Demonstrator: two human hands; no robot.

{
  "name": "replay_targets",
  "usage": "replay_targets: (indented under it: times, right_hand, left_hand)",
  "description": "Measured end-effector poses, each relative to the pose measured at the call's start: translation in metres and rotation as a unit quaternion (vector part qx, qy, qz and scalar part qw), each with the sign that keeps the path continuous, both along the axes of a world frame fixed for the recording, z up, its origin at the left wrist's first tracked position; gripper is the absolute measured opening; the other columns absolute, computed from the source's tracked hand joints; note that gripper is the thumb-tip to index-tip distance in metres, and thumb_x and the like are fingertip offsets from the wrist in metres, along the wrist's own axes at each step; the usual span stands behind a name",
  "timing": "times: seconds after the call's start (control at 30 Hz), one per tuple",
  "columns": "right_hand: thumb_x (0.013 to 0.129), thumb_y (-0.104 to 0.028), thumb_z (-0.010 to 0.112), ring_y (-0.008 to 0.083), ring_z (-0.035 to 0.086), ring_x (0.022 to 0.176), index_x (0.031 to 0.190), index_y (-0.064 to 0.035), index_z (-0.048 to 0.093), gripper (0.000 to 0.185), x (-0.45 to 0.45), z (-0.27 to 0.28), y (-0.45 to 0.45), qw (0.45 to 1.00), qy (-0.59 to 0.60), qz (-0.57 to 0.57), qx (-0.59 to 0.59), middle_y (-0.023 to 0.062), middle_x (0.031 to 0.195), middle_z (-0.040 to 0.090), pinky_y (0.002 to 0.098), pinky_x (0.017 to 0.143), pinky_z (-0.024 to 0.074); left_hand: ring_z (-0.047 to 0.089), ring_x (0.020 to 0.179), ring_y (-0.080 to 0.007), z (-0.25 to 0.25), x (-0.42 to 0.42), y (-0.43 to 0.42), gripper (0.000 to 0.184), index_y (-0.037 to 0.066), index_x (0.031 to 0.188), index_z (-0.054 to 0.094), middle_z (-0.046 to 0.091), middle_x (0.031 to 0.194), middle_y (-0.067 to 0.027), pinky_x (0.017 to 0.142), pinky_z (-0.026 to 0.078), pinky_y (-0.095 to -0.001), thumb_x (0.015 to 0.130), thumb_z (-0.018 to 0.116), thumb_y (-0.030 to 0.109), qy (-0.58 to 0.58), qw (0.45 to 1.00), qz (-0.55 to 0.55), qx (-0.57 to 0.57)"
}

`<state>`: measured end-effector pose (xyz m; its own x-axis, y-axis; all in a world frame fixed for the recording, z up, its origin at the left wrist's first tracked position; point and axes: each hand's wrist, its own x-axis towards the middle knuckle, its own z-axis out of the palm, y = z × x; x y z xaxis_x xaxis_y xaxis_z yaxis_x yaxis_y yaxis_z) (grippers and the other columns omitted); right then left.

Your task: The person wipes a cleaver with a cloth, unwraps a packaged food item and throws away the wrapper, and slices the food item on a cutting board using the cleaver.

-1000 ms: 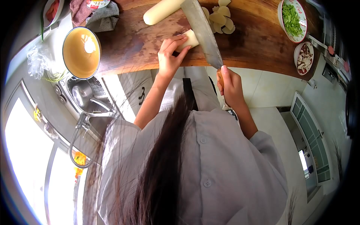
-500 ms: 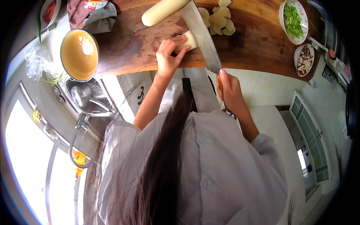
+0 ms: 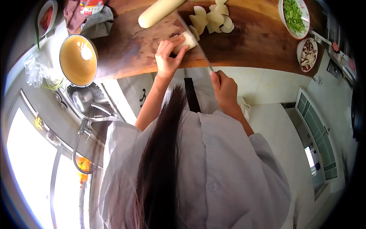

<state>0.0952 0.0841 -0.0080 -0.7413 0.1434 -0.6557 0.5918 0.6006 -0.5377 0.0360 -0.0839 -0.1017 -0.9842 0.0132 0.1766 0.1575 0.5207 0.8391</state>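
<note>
My left hand is closed on a short, pale piece of peeled vegetable, pinning it to the wooden board with fingertips and thumb. My right hand grips the handle of a kitchen knife, just past the board's near edge. Seen almost edge-on, the blade stands against the right side of the piece. Several pale slices lie to the right of the blade, one of them close beside it. A long, pale peeled vegetable rests farther back, left of the blade.
A yellow-lined bowl stands left, near cloths. At the right are a bowl of chopped greens and a smaller bowl of dark-and-white pieces. The sink lies to my lower left, a plastic bag above it.
The knife has swung left and turned more upright, coming up against the piece. A slice now shows just beyond the blade. My left hand keeps its hold; the view has shifted slightly.
</note>
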Motion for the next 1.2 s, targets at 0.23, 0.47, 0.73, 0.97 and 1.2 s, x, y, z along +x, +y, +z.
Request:
replay_targets:
  times: [0.23,0.47,0.73,0.97,1.2]
  right_hand:
    - [0.089,-0.038,0.049,0.0322,0.050,0.046,0.069,-0.0035,0.053,0.040,0.002,-0.011,0.012,0.993,0.113,0.031,0.014,0.0118,0.050,0.051,0.0383,0.047,0.0385]
    - [0.085,-0.035,0.057,0.0256,0.046,0.040,0.066,-0.0046,0.051,0.037,-0.005,-0.003,0.028,0.984,0.162,0.074,0.025,0.0079,0.047,0.048,0.0332,0.041,0.0355]
    - [0.090,-0.035,0.048,0.0146,0.044,0.041,0.067,-0.0024,0.049,0.040,0.002,0.004,0.028,0.981,0.073,-0.085,-0.160,0.0039,0.047,0.045,0.0300,0.042,0.0337]
    - [0.096,-0.033,0.035,0.0047,0.031,0.039,0.060,-0.0055,0.040,0.046,-0.009,0.026,0.015,0.937,-0.013,-0.166,-0.306,-0.0028,0.050,0.031,0.0207,0.037,0.0273]
    - [0.096,-0.032,0.036,0.0047,0.031,0.039,0.061,-0.0051,0.040,0.045,-0.008,0.028,0.009,0.944,-0.020,-0.152,-0.292,-0.0021,0.047,0.033,0.0214,0.038,0.0277]
  left_hand:
    - [0.059,0.084,-0.0238,0.003,0.001,-0.001,0.023,0.002,0.085,0.063,0.064,0.093,-0.0092,0.076,0.046,-0.0291,0.065,0.073,0.002,-0.015,1.000,-0.005,0.006]
    - [0.055,0.083,-0.0216,0.058,-0.021,-0.010,0.014,0.001,0.086,0.058,0.060,0.084,-0.0091,0.078,0.041,-0.0321,0.073,0.064,0.004,0.055,0.996,0.073,-0.003]
    - [0.057,0.078,-0.0241,0.068,-0.034,-0.006,0.014,0.003,0.084,0.061,0.061,0.084,-0.0092,0.073,0.044,-0.0312,0.071,0.065,0.002,-0.016,1.000,-0.005,-0.003]
    - [0.059,0.088,-0.0235,0.028,-0.002,-0.002,0.029,0.004,0.094,0.064,0.064,0.094,-0.0069,0.078,0.047,-0.0314,0.067,0.072,0.006,-0.097,0.995,-0.015,-0.024]
    - [0.057,0.083,-0.0225,0.013,0.003,-0.005,0.028,0.003,0.090,0.065,0.064,0.095,-0.0056,0.073,0.048,-0.0310,0.063,0.074,0.004,-0.060,0.998,-0.004,-0.003]
